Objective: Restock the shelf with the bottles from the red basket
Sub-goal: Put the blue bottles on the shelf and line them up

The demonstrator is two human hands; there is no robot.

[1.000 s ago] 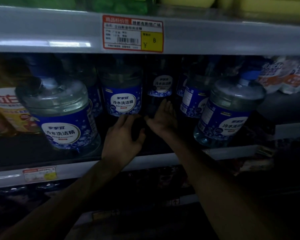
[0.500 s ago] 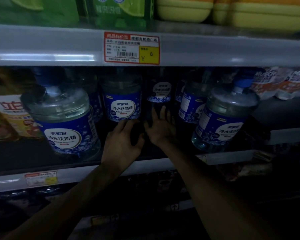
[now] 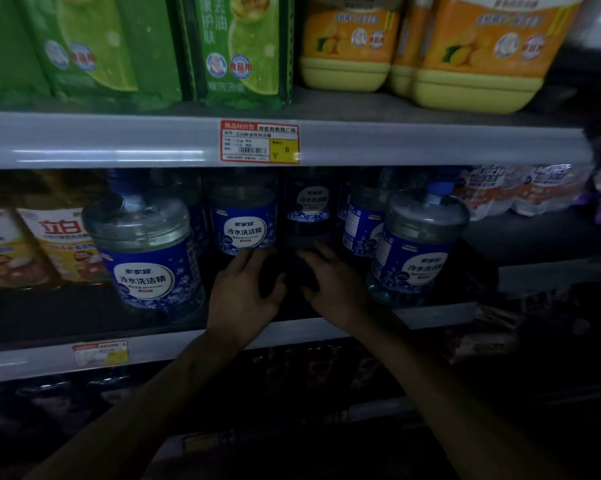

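Note:
Clear bottles with blue labels stand on the middle shelf (image 3: 430,315): one at the front left (image 3: 146,258), one behind it in the middle (image 3: 244,223), one far back in shadow (image 3: 307,207) and one at the front right (image 3: 418,251). My left hand (image 3: 243,296) and my right hand (image 3: 333,285) rest side by side on the shelf in the gap between the bottles, fingers loosely bent, in front of the far back bottle. The space between the two hands is too dark to make out. The red basket is out of view.
Green packs (image 3: 236,50) and orange-yellow jugs (image 3: 479,53) fill the upper shelf above a red and yellow price tag (image 3: 259,142). Yellow-labelled bottles (image 3: 60,244) stand at the left and wrapped packs (image 3: 520,188) at the right. Below are dark shelves.
My right hand has drawn back and down from the far back bottle, its fingers now bent. The left hand has barely moved. The view has tilted up and shows the upper shelf.

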